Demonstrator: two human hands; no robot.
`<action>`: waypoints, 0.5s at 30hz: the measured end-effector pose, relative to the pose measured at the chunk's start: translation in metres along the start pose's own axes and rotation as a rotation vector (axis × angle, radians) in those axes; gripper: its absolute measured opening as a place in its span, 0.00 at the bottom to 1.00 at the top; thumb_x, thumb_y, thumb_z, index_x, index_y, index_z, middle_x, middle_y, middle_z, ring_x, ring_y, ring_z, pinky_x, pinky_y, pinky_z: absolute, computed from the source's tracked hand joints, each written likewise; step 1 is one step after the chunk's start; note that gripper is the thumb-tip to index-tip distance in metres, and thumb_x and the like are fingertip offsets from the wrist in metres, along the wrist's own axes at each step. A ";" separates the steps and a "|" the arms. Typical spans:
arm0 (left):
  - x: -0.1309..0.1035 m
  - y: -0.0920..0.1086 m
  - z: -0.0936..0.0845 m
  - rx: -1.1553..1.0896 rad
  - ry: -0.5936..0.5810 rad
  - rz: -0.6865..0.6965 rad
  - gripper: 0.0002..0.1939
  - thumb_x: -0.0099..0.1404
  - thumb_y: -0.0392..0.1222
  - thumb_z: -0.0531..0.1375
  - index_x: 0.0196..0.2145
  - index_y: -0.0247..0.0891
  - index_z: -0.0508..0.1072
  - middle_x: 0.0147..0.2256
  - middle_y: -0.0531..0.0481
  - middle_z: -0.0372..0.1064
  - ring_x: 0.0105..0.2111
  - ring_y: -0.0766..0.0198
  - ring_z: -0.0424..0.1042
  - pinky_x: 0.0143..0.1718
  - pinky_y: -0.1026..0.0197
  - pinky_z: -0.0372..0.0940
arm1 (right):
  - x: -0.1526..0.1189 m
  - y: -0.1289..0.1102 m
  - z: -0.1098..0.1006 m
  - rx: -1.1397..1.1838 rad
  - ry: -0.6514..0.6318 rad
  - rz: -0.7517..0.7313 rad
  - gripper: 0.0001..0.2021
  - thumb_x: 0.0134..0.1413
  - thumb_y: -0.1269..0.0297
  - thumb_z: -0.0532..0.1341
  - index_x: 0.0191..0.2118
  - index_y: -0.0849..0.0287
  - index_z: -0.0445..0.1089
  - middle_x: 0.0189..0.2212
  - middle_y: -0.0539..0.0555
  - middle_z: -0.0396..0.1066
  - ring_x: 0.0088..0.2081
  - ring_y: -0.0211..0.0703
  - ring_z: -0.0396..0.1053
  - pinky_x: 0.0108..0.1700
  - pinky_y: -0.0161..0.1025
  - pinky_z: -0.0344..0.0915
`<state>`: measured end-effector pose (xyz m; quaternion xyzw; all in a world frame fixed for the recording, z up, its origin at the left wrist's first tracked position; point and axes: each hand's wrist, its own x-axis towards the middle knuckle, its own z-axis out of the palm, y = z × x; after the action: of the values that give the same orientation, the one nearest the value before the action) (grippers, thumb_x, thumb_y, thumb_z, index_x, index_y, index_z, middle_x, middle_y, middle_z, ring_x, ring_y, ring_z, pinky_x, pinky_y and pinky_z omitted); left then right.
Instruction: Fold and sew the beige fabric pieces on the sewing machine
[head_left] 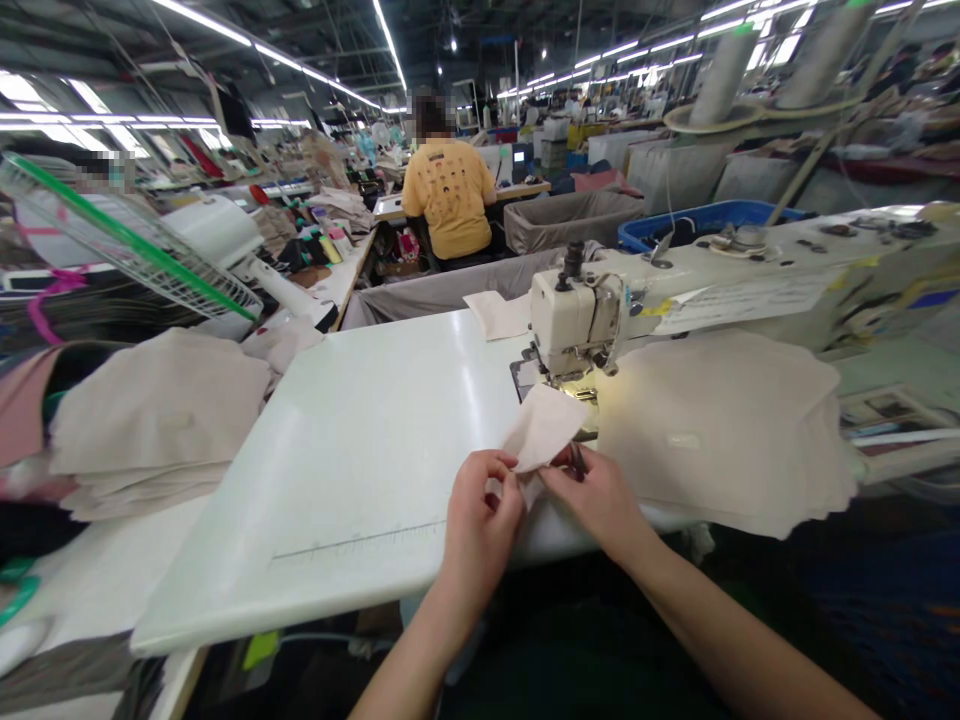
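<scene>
A small piece of light beige fabric (pixel 546 425) lies at the front of the sewing machine (pixel 574 320), close under its needle area. My left hand (pixel 484 510) pinches the near left edge of this fabric between thumb and fingers. From the right, my right hand (pixel 600 495) closes on the near edge, its fingertips partly behind the cloth. Something dark and narrow shows by the right fingers; I cannot tell its kind. Another beige fabric piece (pixel 496 314) rests behind the machine head.
Stacked beige panels (pixel 727 440) lie right of the needle area, another stack (pixel 161 400) at the left. The white table (pixel 360 440) bears a printed ruler. A fan (pixel 135 230) stands far left. Ahead, a person in a yellow shirt (pixel 450 195) sits near fabric bins.
</scene>
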<state>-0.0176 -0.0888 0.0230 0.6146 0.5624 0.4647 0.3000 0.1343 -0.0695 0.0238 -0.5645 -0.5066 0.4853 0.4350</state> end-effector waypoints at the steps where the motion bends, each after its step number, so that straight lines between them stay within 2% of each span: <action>1: 0.001 -0.001 0.000 -0.047 0.004 -0.051 0.05 0.66 0.38 0.54 0.32 0.40 0.68 0.39 0.48 0.71 0.27 0.67 0.69 0.21 0.67 0.63 | -0.002 -0.001 0.000 0.005 0.011 -0.010 0.10 0.45 0.56 0.65 0.26 0.58 0.72 0.20 0.46 0.67 0.24 0.37 0.60 0.27 0.34 0.58; 4: 0.005 0.000 0.000 -0.212 -0.027 -0.157 0.05 0.66 0.41 0.54 0.34 0.39 0.67 0.39 0.49 0.71 0.19 0.72 0.63 0.17 0.67 0.62 | -0.006 -0.006 0.000 0.185 -0.025 0.105 0.12 0.42 0.55 0.67 0.28 0.56 0.69 0.14 0.41 0.56 0.17 0.32 0.50 0.19 0.32 0.49; 7: 0.007 0.006 0.001 -0.226 0.006 -0.115 0.05 0.64 0.41 0.56 0.31 0.39 0.67 0.36 0.49 0.70 0.24 0.69 0.68 0.21 0.67 0.66 | -0.009 -0.011 -0.003 0.486 -0.185 0.250 0.16 0.41 0.54 0.70 0.33 0.54 0.65 0.11 0.35 0.47 0.13 0.28 0.39 0.15 0.29 0.39; 9: 0.006 0.011 0.003 -0.175 0.056 -0.064 0.04 0.63 0.40 0.56 0.32 0.39 0.68 0.34 0.50 0.69 0.29 0.66 0.70 0.25 0.67 0.66 | -0.010 -0.013 -0.004 0.626 -0.312 0.275 0.17 0.41 0.57 0.71 0.35 0.54 0.65 0.11 0.33 0.47 0.13 0.26 0.35 0.15 0.28 0.37; 11: 0.005 0.015 0.004 -0.149 0.062 -0.057 0.04 0.63 0.40 0.56 0.33 0.38 0.70 0.32 0.50 0.69 0.29 0.66 0.69 0.25 0.67 0.65 | -0.010 -0.012 -0.005 0.720 -0.404 0.293 0.15 0.42 0.59 0.70 0.34 0.55 0.65 0.12 0.34 0.48 0.13 0.24 0.33 0.15 0.27 0.35; 15: 0.003 0.018 0.006 -0.193 0.013 -0.125 0.05 0.63 0.42 0.58 0.32 0.38 0.70 0.28 0.52 0.68 0.23 0.69 0.66 0.23 0.67 0.61 | -0.009 -0.007 -0.006 0.809 -0.427 0.316 0.13 0.41 0.61 0.68 0.28 0.56 0.62 0.14 0.37 0.52 0.14 0.23 0.33 0.15 0.27 0.32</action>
<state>-0.0051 -0.0879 0.0376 0.5433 0.5543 0.5013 0.3825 0.1387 -0.0782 0.0324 -0.3080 -0.2632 0.8085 0.4269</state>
